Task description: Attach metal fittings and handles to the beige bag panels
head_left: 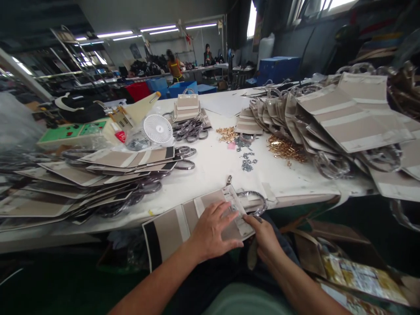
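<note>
A beige and white bag panel (170,223) with a black end strip lies across the table's front edge and hangs over my lap. At its right end a plastic-wrapped loop handle (262,199) rests on the table. My left hand (211,232) lies on the panel with its fingers spread. My right hand (265,238) is closed at the panel's right edge, the thumb against it. A rounded brown handle (252,254) sticks out below its fingers; the other end of this tool is hidden. A small metal clasp (229,179) is just beyond the panel.
Stacked panels lie at the left (88,175) and right (357,113). Gold fittings (285,148) and small grey metal pieces (248,162) lie mid-table. A white fan (158,129) stands back left. Below right is an open carton (361,271). Two people are far off.
</note>
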The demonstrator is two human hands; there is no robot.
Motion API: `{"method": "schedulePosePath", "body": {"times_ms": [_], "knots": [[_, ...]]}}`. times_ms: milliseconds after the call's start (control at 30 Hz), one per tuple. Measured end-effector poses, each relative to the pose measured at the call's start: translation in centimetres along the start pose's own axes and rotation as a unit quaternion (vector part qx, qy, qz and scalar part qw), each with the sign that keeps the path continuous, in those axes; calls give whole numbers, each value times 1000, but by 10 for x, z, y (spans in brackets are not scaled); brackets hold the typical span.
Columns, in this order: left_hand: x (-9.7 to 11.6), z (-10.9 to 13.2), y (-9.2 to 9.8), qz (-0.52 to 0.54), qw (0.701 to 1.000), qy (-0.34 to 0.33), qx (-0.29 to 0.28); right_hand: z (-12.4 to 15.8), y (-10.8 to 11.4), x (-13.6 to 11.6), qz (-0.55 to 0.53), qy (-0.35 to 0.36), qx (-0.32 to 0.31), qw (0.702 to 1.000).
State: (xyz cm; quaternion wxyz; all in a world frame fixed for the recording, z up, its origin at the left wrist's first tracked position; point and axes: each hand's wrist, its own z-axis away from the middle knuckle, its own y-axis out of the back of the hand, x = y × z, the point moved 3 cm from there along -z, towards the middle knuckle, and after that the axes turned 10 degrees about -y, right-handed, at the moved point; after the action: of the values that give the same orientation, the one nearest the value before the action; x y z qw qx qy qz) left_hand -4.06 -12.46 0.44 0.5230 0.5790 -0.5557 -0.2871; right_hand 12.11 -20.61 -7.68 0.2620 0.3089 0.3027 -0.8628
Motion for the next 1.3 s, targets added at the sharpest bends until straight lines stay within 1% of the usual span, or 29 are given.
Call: {"method": "schedulePosePath", "body": {"times_ms": [67, 133, 233, 333, 400, 467, 567, 667, 733, 800, 933, 1000, 1100, 1167, 1233, 1267, 1300], "knots": [[2, 3, -5, -7, 999, -4, -53, 0, 0, 0, -4, -3, -2, 1000], [0, 4, -7, -13, 997, 1, -82, -1, 0, 1, 0, -8, 0, 1000], [-4, 2, -9, -23, 994, 5, -104, -3, -1, 1, 3, -17, 2, 1000], [-4, 1, -12, -37, 992, -11, -118, -3, -2, -3, 4, -21, 8, 1000], [-2, 1, -15, -58, 992, -24, -112, -2, -3, -6, 6, -27, 4, 1000], [-4, -1, -19, -91, 991, -42, -90, -2, -4, -9, 1, -31, 0, 1000], [-15, -9, -28, -134, 985, -94, -49, -10, -5, -18, -23, -25, 10, 999], [-24, -20, -34, -142, 981, -131, -15, -18, -3, -25, -38, -29, 15, 999], [-23, -24, -36, -140, 981, -136, -5, -18, -1, -28, -44, -37, 15, 998], [-16, -26, -39, -136, 983, -124, -1, -17, 1, -27, -49, -45, 14, 998], [-2, -26, -47, -119, 991, -66, -5, -18, 3, -25, -42, -48, 9, 998], [1, -27, -49, -111, 993, -46, -1, -21, 3, -26, -41, -43, 7, 998], [1, -29, -47, -115, 992, -42, -5, -19, 5, -30, -42, -41, -12, 998], [3, -29, -41, -133, 990, -44, -23, -6, 11, -31, -39, -35, -10, 999], [9, -26, -35, -151, 986, -39, -52, 14, 22, -31, -33, -19, 20, 999], [13, -23, -32, -153, 985, -25, -71, 24, 28, -32, -35, -9, 36, 999], [15, -21, -30, -144, 985, -12, -89, 31, 32, -35, -32, -3, 36, 999]]}}
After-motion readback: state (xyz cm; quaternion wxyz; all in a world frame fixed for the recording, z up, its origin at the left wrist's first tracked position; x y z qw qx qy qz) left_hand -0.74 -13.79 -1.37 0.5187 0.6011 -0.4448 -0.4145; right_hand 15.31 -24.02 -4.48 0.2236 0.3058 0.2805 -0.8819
